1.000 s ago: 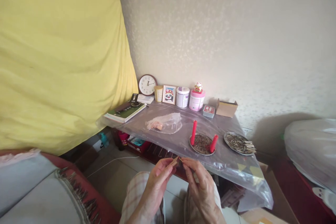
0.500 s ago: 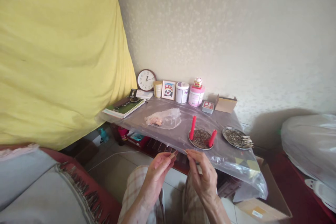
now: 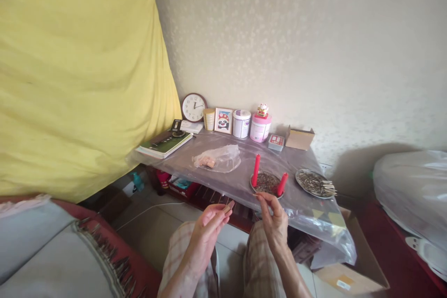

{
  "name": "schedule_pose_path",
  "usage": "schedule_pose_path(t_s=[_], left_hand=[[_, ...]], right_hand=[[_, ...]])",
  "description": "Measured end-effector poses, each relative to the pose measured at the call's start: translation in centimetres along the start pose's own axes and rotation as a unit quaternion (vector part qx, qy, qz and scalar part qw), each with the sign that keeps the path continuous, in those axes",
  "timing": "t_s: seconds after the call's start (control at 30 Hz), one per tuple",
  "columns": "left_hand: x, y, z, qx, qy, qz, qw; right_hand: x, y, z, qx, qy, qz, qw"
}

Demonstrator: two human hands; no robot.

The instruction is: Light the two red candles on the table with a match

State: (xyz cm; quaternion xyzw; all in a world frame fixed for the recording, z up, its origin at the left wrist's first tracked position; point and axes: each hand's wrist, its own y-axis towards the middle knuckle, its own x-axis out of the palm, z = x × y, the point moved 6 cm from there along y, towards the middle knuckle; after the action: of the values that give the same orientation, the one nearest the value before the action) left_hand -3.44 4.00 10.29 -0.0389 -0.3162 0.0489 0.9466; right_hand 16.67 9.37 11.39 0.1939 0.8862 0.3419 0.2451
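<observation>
My left hand (image 3: 208,228) hovers over my lap with its fingers pressed together on a small flat matchbox (image 3: 229,206). My right hand (image 3: 273,218) is raised beside it, pinching a thin match (image 3: 257,195) at the fingertips, close to the near edge of the plastic-covered table (image 3: 223,181). Just beyond the right hand is a round metal plate (image 3: 266,183) with two red candles: one upright candle (image 3: 256,170) and a shorter leaning candle (image 3: 282,184).
A second plate (image 3: 315,183) of sticks lies to the right. A plastic bag (image 3: 218,159), books (image 3: 164,143), a clock (image 3: 193,107), tins (image 3: 242,124) and a cardboard box (image 3: 299,138) sit further back. A yellow cloth (image 3: 77,74) hangs at left; another cardboard box (image 3: 352,272) stands on the floor.
My hands have drawn apart. The right hand has risen with the match toward the candle plate, while the left hand stays low with the matchbox.
</observation>
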Motion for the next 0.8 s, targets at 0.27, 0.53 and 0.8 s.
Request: schedule_pose_path(t_s=[0.27, 0.53, 0.8], left_hand=[[0.4, 0.4, -0.6, -0.006, 0.014, 0.01, 1.0], [1.1, 0.6, -0.5, 0.005, 0.005, -0.016, 1.0], [1.4, 0.5, 0.1, 0.011, 0.002, -0.007, 1.0]], right_hand=[[-0.6, -0.7, -2.7, 0.063, 0.106, 0.005, 0.992], [-0.6, -0.8, -8.0, -0.125, 0.061, -0.048, 0.989], [0.3, -1.1, -6.4, -0.138, 0.04, -0.078, 0.986]])
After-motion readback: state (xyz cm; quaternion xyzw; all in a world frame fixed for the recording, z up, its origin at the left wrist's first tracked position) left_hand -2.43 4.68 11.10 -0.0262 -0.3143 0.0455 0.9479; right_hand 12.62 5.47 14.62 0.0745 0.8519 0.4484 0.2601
